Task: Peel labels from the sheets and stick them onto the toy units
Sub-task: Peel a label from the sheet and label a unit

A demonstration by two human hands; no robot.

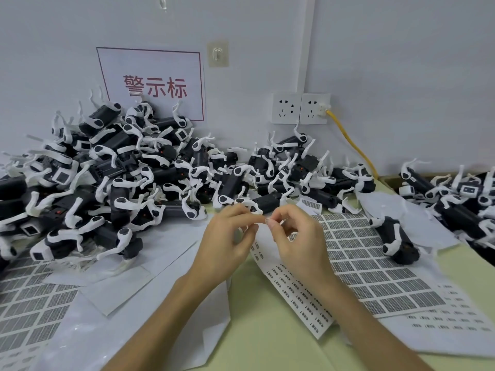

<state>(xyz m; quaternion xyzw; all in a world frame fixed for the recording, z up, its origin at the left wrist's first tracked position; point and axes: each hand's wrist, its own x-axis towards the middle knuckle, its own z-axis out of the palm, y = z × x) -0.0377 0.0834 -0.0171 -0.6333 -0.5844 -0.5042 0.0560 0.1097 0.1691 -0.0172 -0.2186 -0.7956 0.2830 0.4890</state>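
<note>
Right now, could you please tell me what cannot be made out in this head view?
Tiny label pinched by the left hand and right hand: too small, partly covered by them.
Print on the label sheet: blurred, too small.
Left toy pile: cut off by the left edge; lower toys buried.
Yellow cable: lower end hidden near the toys.

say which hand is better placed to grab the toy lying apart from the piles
Right, probably: the right hand is nearer the toy unit; the left hand would have to cross it. Both pinch a label.
</note>
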